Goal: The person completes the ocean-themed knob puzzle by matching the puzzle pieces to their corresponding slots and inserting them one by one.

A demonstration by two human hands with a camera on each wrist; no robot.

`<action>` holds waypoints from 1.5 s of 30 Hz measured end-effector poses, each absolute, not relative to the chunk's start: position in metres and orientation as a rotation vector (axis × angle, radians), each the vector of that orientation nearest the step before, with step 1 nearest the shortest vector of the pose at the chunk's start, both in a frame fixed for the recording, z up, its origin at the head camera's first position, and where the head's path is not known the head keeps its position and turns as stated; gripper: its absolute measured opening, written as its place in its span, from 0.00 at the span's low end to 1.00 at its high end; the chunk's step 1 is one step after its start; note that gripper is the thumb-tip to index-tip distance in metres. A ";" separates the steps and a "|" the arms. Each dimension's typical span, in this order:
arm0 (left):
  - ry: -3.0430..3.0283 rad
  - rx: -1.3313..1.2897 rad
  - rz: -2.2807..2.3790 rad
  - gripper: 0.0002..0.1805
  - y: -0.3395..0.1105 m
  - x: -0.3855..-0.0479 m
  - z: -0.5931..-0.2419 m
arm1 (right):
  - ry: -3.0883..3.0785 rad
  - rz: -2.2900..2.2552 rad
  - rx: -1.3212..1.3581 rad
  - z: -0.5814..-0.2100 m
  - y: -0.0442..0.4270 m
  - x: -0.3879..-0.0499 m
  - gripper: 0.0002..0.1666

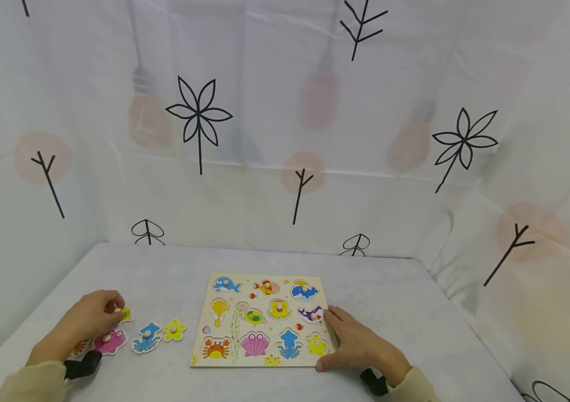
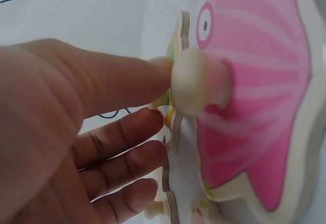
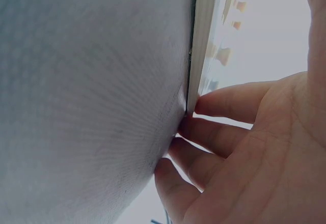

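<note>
On the left of the table in the head view, my left hand point(image 1: 84, 320) pinches a small yellow-green piece point(image 1: 125, 315) between thumb and index finger. In the left wrist view that piece point(image 2: 175, 117) stands partly behind the thumb, the other fingers of the hand point(image 2: 76, 117) loosely bent. A pink shell piece point(image 1: 110, 341) with a round knob lies just below the hand. My right hand point(image 1: 362, 343) rests at the right edge of the wooden sea-animal board point(image 1: 196, 340), thumb at its lower corner. In the right wrist view, fingertips of the hand point(image 3: 244, 147) touch the board's side point(image 3: 200, 46).
A blue squid piece point(image 1: 147, 338) and a yellow star piece point(image 1: 175, 330) lie between the left hand and the board. An orange piece point(image 1: 80, 349) is partly hidden under the left wrist. Knobbed pieces, including a dolphin point(image 1: 234, 287) and an octopus point(image 1: 279, 315), sit on the board.
</note>
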State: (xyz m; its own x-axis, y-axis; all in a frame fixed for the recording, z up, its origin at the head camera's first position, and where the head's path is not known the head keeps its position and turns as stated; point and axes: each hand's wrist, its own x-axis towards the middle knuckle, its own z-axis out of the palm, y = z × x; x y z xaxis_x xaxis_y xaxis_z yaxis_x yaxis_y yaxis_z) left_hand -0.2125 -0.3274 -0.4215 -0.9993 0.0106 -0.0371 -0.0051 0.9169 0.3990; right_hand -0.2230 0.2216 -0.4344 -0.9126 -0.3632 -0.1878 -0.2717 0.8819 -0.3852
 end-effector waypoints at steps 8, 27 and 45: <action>3.033 0.003 0.634 0.09 -0.328 -0.212 -0.423 | 2.798 -0.522 -0.457 -0.432 0.221 -0.223 0.72; 3.107 0.046 0.635 0.05 -0.320 -0.211 -0.422 | 2.802 -0.502 -0.448 -0.435 0.221 -0.223 0.72; 3.102 0.164 0.685 0.04 -0.271 -0.212 -0.415 | 2.795 -0.507 -0.451 -0.434 0.221 -0.223 0.72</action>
State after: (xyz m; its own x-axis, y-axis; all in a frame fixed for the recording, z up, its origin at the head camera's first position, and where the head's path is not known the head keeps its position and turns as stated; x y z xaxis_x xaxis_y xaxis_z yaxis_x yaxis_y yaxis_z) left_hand -0.2122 -0.2713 -0.4151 -0.9939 0.0920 0.0607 0.1090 0.9020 0.4177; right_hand -0.2232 0.2209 -0.4338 -0.9167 -0.3455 -0.2008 -0.2528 0.8906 -0.3780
